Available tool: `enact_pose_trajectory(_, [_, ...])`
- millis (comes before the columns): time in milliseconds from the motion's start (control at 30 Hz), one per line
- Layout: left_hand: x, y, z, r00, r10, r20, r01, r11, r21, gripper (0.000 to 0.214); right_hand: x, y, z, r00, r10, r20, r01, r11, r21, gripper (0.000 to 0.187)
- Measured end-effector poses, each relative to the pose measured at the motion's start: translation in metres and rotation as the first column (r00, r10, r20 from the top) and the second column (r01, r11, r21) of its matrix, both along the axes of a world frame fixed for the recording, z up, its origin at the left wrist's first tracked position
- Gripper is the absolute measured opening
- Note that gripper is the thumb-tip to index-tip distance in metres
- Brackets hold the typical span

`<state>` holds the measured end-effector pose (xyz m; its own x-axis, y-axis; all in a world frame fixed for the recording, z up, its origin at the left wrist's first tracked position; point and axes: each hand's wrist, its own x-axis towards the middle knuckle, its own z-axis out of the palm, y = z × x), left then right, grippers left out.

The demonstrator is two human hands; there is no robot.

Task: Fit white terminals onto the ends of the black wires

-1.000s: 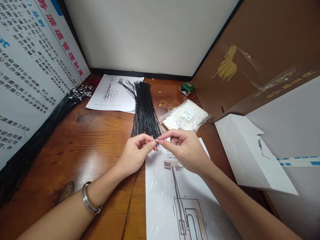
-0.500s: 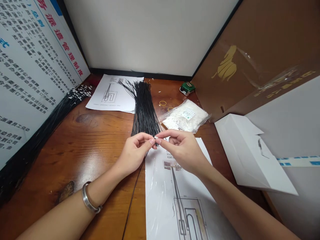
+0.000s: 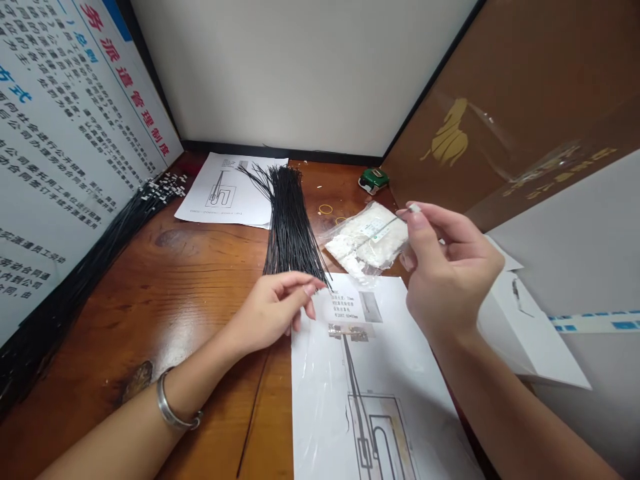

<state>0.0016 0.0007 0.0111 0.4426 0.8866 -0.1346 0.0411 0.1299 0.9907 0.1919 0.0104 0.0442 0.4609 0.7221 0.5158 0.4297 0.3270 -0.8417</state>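
Left hand (image 3: 273, 310), just below the centre of the frame, has thumb and forefinger close together, though whether they grip anything I cannot tell; right hand (image 3: 447, 270), right of centre, pinches a small white plug (image 3: 414, 209) on a thin dark wire (image 3: 393, 223). A printed sheet (image 3: 320, 387) lies on the bench (image 3: 210, 280) at bottom centre, with a bag of white pieces (image 3: 370, 248) and a bundle of black wires (image 3: 290, 223) beyond it.
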Motion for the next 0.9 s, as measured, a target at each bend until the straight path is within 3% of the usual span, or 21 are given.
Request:
enact_pose_trajectory(67, [-0.013, 0.011, 0.009, 0.988, 0.14, -0.062, -0.138, 0.99, 0.027, 0.029, 0.003, 0.001, -0.001, 0.994, 0.037, 0.107, -0.039, 0.999, 0.014, 0.024])
enact_pose_trajectory(133, [-0.035, 0.024, 0.023, 0.936, 0.294, -0.193, -0.259, 0.948, 0.188, 0.028, 0.009, 0.003, -0.002, 0.941, 0.057, 0.332, -0.037, 0.997, -0.064, 0.02])
enact_pose_trajectory(167, [-0.049, 0.031, 0.031, 0.879, 0.378, -0.292, -0.289, 0.908, 0.304, 0.03, 0.013, 0.005, -0.003, 0.875, 0.053, 0.481, 0.013, 0.991, -0.131, 0.016])
enact_pose_trajectory(233, [-0.079, 0.043, 0.047, 0.685, 0.516, -0.515, -0.25, 0.83, 0.499, 0.033, 0.022, 0.01, -0.006, 0.731, 0.116, 0.673, 0.159, 0.929, -0.333, 0.016])
enact_pose_trajectory(300, [-0.108, 0.052, 0.06, 0.419, 0.612, -0.67, -0.226, 0.785, 0.576, 0.034, 0.031, 0.015, -0.009, 0.634, 0.264, 0.727, 0.274, 0.802, -0.53, 0.02])
enact_pose_trajectory(333, [-0.121, 0.055, 0.064, 0.32, 0.595, -0.737, -0.155, 0.8, 0.579, 0.033, 0.033, 0.017, -0.01, 0.602, 0.317, 0.733, 0.314, 0.75, -0.582, 0.024])
enact_pose_trajectory(400, [-0.143, 0.06, 0.066, -0.001, 0.636, -0.771, -0.214, 0.753, 0.622, 0.029, 0.036, 0.019, -0.014, 0.559, 0.386, 0.734, 0.369, 0.677, -0.637, 0.033])
enact_pose_trajectory(433, [-0.151, 0.061, 0.064, -0.077, 0.664, -0.744, -0.201, 0.72, 0.664, 0.028, 0.036, 0.02, -0.015, 0.546, 0.41, 0.731, 0.383, 0.654, -0.652, 0.037])
enact_pose_trajectory(500, [-0.16, 0.064, 0.057, -0.107, 0.732, -0.673, -0.143, 0.659, 0.739, 0.039, 0.035, 0.02, -0.017, 0.527, 0.45, 0.721, 0.39, 0.625, -0.676, 0.042])
enact_pose_trajectory(567, [-0.158, 0.066, 0.047, -0.044, 0.814, -0.58, -0.026, 0.579, 0.815, 0.048, 0.034, 0.02, -0.019, 0.506, 0.486, 0.712, 0.382, 0.614, -0.691, 0.045])
enact_pose_trajectory(633, [-0.144, 0.066, 0.039, 0.023, 0.827, -0.562, 0.061, 0.56, 0.826, 0.051, 0.034, 0.02, -0.02, 0.482, 0.511, 0.712, 0.378, 0.612, -0.694, 0.047])
enact_pose_trajectory(767, [-0.093, 0.061, 0.028, 0.172, 0.736, -0.655, 0.141, 0.639, 0.756, 0.033, 0.034, 0.022, -0.023, 0.468, 0.483, 0.74, 0.405, 0.627, -0.665, 0.042])
enact_pose_trajectory(900, [-0.044, 0.049, 0.015, 0.385, 0.539, -0.749, 0.166, 0.758, 0.631, 0.02, 0.033, 0.023, -0.027, 0.477, 0.444, 0.758, 0.41, 0.651, -0.639, 0.035])
